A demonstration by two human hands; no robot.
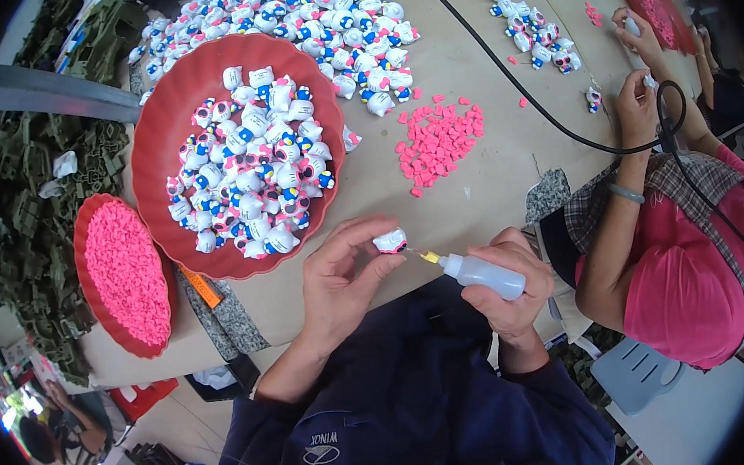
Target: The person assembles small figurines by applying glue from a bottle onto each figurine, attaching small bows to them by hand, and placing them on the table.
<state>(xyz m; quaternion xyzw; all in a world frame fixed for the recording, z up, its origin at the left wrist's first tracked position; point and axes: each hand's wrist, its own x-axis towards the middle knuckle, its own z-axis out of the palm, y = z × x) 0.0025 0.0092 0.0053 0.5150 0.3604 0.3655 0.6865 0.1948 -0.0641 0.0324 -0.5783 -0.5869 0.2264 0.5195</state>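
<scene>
Between the thumb and fingers of my left hand (340, 274) is a small white cat-shaped figurine (390, 241) with some pink on it. My right hand (516, 287) grips a translucent squeeze bottle (485, 276) lying nearly level. Its yellow nozzle (431, 257) with a thin tip points left at the figurine, at or very close to its surface. Whether the tip touches, I cannot tell. Just beyond my hands a loose patch of small pink pieces (441, 142) lies on the table. A large red scalloped bowl (150, 162) holds many figurines in white, blue and pink.
Many more figurines (330, 26) are heaped at the table's far side. A red dish (85, 246) of pink pieces stands at the left, beside piled dark green objects (20, 199). A black cable (509, 82) crosses the table. At the right sits a co-worker in pink (681, 278), hands raised.
</scene>
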